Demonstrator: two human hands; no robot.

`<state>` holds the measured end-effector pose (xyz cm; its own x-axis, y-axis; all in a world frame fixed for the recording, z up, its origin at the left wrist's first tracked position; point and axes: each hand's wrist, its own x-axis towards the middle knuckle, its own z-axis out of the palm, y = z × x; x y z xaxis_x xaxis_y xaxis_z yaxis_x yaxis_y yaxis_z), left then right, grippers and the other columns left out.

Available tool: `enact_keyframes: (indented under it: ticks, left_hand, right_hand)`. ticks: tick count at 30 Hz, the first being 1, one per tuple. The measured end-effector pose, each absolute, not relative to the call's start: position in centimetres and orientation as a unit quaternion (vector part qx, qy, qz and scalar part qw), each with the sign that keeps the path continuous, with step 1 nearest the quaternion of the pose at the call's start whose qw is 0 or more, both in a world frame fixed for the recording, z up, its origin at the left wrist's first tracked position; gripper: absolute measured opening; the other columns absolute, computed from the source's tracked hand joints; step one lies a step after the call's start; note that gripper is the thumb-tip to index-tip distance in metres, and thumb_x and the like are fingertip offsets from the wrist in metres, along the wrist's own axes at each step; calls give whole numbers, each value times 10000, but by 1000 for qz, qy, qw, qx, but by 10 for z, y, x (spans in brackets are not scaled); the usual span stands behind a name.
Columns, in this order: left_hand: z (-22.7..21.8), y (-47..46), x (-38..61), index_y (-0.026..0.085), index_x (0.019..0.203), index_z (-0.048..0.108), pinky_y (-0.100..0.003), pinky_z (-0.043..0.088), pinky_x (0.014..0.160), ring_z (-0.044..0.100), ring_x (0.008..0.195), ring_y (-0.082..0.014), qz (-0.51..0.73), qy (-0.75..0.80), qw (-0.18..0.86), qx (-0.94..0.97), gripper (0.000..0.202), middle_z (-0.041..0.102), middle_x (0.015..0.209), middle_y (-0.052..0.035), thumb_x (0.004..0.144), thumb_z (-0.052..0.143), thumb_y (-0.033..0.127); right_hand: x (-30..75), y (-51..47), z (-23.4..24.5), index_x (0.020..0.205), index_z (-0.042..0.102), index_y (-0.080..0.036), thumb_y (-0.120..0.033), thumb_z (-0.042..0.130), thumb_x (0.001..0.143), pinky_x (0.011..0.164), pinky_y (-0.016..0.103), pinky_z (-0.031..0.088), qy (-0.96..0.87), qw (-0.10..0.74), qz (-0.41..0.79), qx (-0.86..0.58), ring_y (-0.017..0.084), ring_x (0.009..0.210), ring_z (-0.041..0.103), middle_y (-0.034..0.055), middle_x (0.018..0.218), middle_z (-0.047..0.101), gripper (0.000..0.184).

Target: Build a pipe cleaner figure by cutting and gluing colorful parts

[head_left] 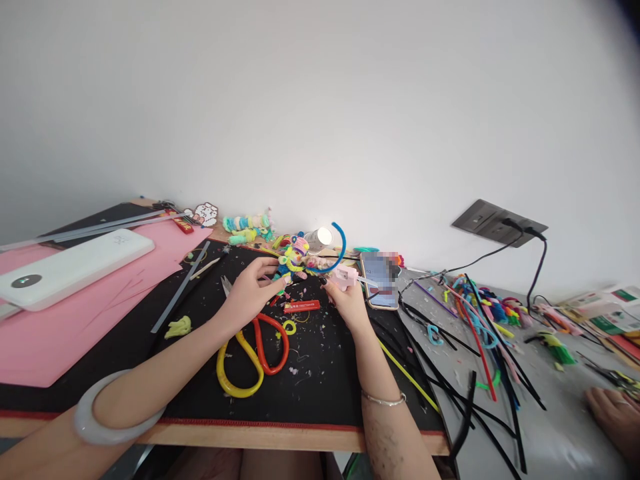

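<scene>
My left hand (259, 283) is closed on a small, colourful pipe-cleaner figure (291, 261) above the black mat. A blue pipe cleaner (342, 240) curves up and over from the figure's right side. In my right hand (346, 300) is a pale pink glue gun (345, 277), with a clear glue stick out of its back. Its nozzle points toward the figure; whether the two touch I cannot tell. Below my hands lie scissors with one yellow and one red handle (273, 347), a red lighter-like strip (301, 306) and a small yellow ring (289, 327).
A phone (380, 280) lies right of the glue gun. Pipe cleaners (483, 333) are scattered over the grey table, where another person's hand (613, 413) rests. To the left, a white device (80, 267) sits on pink sheets (100, 327). A wall socket (500, 223) holds plugged cords.
</scene>
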<state>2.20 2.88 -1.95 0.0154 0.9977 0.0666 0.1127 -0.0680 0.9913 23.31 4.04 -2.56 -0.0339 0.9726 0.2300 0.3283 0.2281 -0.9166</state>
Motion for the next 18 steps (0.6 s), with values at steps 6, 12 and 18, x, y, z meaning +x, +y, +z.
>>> enact_keyframes:
  ticks: [6,12,18]
  left_hand:
    - [-20,30,22,182,1072,533,-429,477,891,610,992,-253,489,504,452,550,494,618,1121,-108,677,665,449]
    - [-21,31,22,174,1061,542,-423,475,895,604,1008,-256,501,501,452,542,518,624,1117,-111,654,682,462]
    - [-15,27,21,176,1105,536,-416,502,845,602,1005,-271,484,522,461,531,530,607,1146,-126,680,663,466]
  right_hand:
    - [232,39,-23,876,613,-154,-403,623,705,538,250,393,-635,469,316,-526,147,554,491,-25,536,526,302]
    - [231,37,-20,854,618,-161,-400,625,710,584,273,429,-646,468,290,-528,173,619,537,-10,561,547,279]
    - [230,36,-19,847,627,-159,-390,623,715,602,279,435,-646,467,284,-533,178,645,545,-2,584,562,266]
